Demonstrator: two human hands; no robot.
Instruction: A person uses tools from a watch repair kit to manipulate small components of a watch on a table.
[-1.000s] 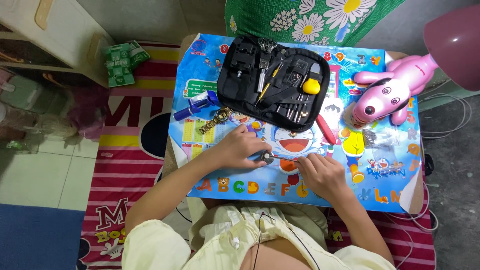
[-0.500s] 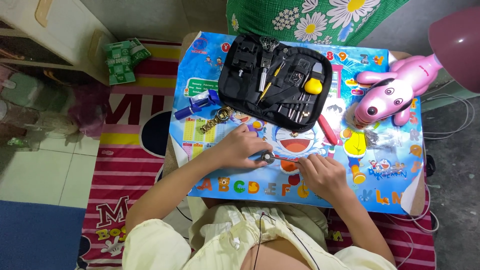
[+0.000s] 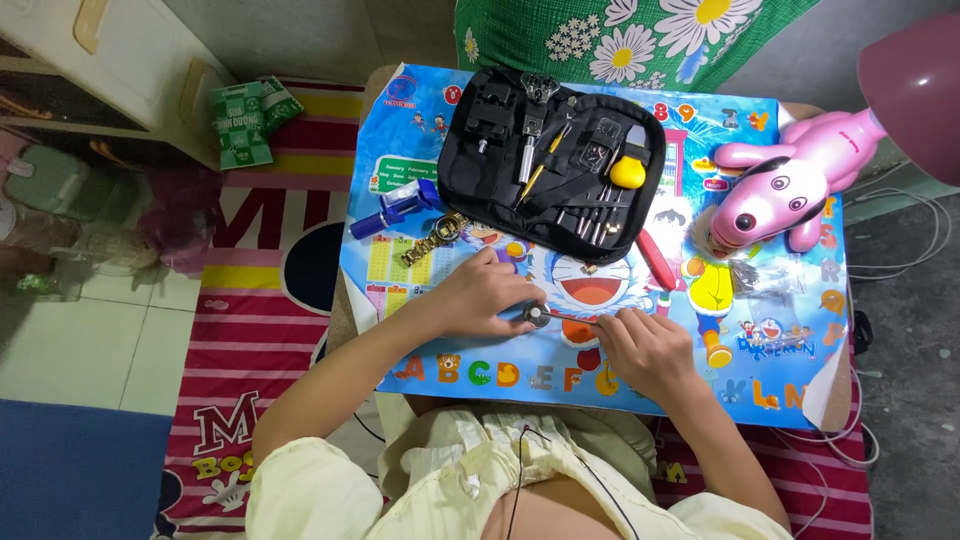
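Hands first: the left hand [image 3: 480,297] is curled down over a small round watch case [image 3: 537,316], fingertips pinning it flat to the worktop [image 3: 430,290], and the right hand [image 3: 650,350] is closed around a thin red-handled tool [image 3: 578,318] whose tip meets the case's edge. So both are gripping, 1 as the clamp and 1 on the tool. The case sits near the front middle of the worktop, right on the cartoon face printed on the mat.

My take on doing this bit well: keep the left fingertips pressing straight down so the case can't spin or skate on that glossy plastic, and keep the tool low and nearly flat. A tip like that looks likely to slip toward the holding fingers, so small pressure beats a big shove. Can't tell from up here exactly what the tip is seated in, too tiny.

Around it: an open black tool kit [image 3: 552,170] lies at the back of the worktop with drivers and a yellow-knobbed piece inside. Just left of it there's a blue tool [image 3: 397,212], and a gold metal watch band [image 3: 434,240] is near the left wrist. A red-handled pick [image 3: 655,258] lies right of the kit, and a pink toy dog [image 3: 785,190] stands at the far right.

Room-wise, the worktop is low, standing on a pink and red striped rug [image 3: 250,330] over pale tiled floor, with a green packet [image 3: 252,118] by a cabinet and a pink lamp shade [image 3: 915,90] in the top right corner.
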